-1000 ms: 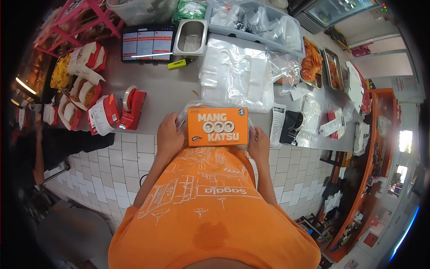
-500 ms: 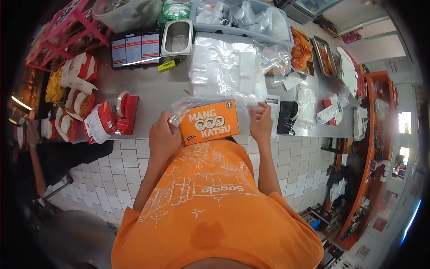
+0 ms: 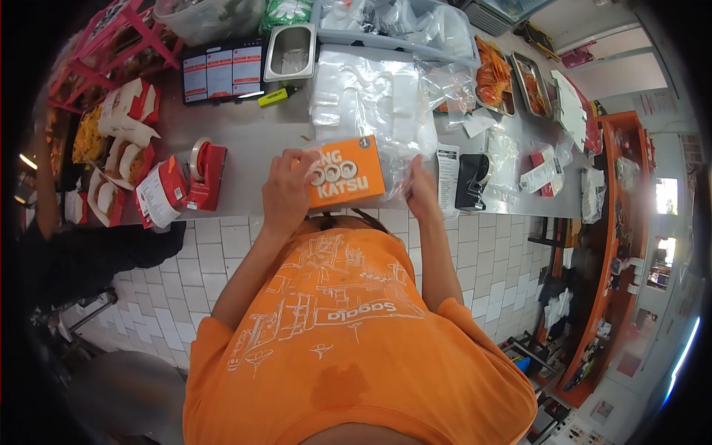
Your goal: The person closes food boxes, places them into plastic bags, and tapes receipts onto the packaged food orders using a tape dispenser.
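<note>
An orange box [image 3: 345, 172] printed in white sits in a clear plastic bag at the counter's front edge, tilted slightly. My left hand [image 3: 291, 182] grips its left side, with the fingers over the front and covering part of the lettering. On the right, my right hand [image 3: 420, 189] is closed on the clear plastic bag [image 3: 398, 178], a little apart from the box. Just behind lies a stack of clear plastic bags [image 3: 363, 96]. Beside my right hand are a printed receipt [image 3: 447, 178] and a black tape dispenser [image 3: 472, 182].
A red tape dispenser [image 3: 205, 174], a red food box [image 3: 159, 193] and open food boxes [image 3: 130, 162] stand left. Behind are a tablet [image 3: 222, 74], a metal pan [image 3: 291, 53] and a plastic bin [image 3: 393, 37]. Another person's arm [image 3: 46, 174] shows far left.
The box has moved away from my body and shifted. My left hand has come over its front. My right hand, spread half a second ago, has closed on the bag.
</note>
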A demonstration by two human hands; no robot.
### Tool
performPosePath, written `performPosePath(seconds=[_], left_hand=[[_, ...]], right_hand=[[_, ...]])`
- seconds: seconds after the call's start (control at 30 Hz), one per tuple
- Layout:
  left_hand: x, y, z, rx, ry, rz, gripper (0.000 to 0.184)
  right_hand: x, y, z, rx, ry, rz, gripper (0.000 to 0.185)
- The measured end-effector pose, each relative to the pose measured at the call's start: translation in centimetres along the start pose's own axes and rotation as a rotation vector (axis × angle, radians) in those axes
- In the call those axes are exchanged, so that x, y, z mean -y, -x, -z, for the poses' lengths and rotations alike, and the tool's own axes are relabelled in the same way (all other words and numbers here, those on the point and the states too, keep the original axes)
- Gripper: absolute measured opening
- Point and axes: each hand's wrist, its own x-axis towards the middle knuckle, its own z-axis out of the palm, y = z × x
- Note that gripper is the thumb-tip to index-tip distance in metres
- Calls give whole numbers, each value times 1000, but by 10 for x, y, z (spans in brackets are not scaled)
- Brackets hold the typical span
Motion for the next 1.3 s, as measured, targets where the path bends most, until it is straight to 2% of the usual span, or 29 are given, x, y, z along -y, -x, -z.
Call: performPosePath(seconds=[0.03,0.07,0.1,0.17,0.23,0.3,0.33,0.4,0.43,0.47,0.5,0.53,0.57,0.6,0.63,0.7,0.73,0.8,0.83,0.9,0.97,1.03,1.13,1.2,1.23,1.3], left_hand=[[3,4,0,10,-1,12,31],[10,6,-2,5,-31,-30,32],[14,3,-3,-3,-60,-78,34],[10,2,-8,4,-42,-95,31],[-4,11,-15,-12,-26,-103,27],[-13,16,-25,-16,-35,-86,25],[-13,14,-28,-64,16,-79,23],[-2,17,-27,-121,42,-51,22],[6,17,-27,-182,196,-74,24],[9,14,-25,-243,356,-111,27],[10,9,-18,-252,353,-134,27],[8,7,-9,-321,367,-41,27],[4,8,0,-387,380,56,28],[-8,9,18,-309,377,175,28],[-19,13,31,-320,378,168,28],[-41,24,47,-81,354,323,29],[-44,31,45,-86,361,314,29],[-39,47,33,-47,114,226,29],[-29,51,26,-49,120,227,29],[9,50,15,-182,-119,251,30],[67,54,-4,-212,-247,237,28],[74,57,1,-228,-373,205,27],[2,65,36,-248,-346,155,25],[-36,75,65,39,187,220,28],[-25,68,68,39,191,224,28],[16,37,73,92,487,435,31]], right_hand=[[7,7,3,90,-38,-18,40],[2,-1,9,171,-142,61,47],[3,-5,1,169,-145,55,47],[-1,-7,-11,154,-426,-69,41],[-7,-15,-7,3,1117,146,37],[21,4,-17,-258,1107,269,34],[33,18,-28,-238,1110,261,34],[48,59,-51,188,977,691,46],[48,72,-58,391,875,905,56],[37,81,-75,499,986,945,65],[26,85,-93,593,1102,994,73],[18,82,-98,579,1103,1020,73],[5,76,-99,455,1275,1117,77],[-3,73,-102,324,1442,1200,82],[-3,72,-106,323,1442,1214,82],[-3,74,-109,285,1387,1119,82],[-8,74,-113,277,1393,1127,82],[-22,76,-123,86,1624,1120,81],[-22,75,-125,86,1631,1121,81],[-18,73,-134,16,1607,987,82],[-20,70,-133,55,1557,1089,84],[-28,70,-134,74,1501,1175,87],[-32,64,-133,4,1515,1140,92],[-34,64,-131,52,1501,1242,96],[-34,66,-129,56,1506,1241,96],[-25,71,-130,77,1355,1182,91]])
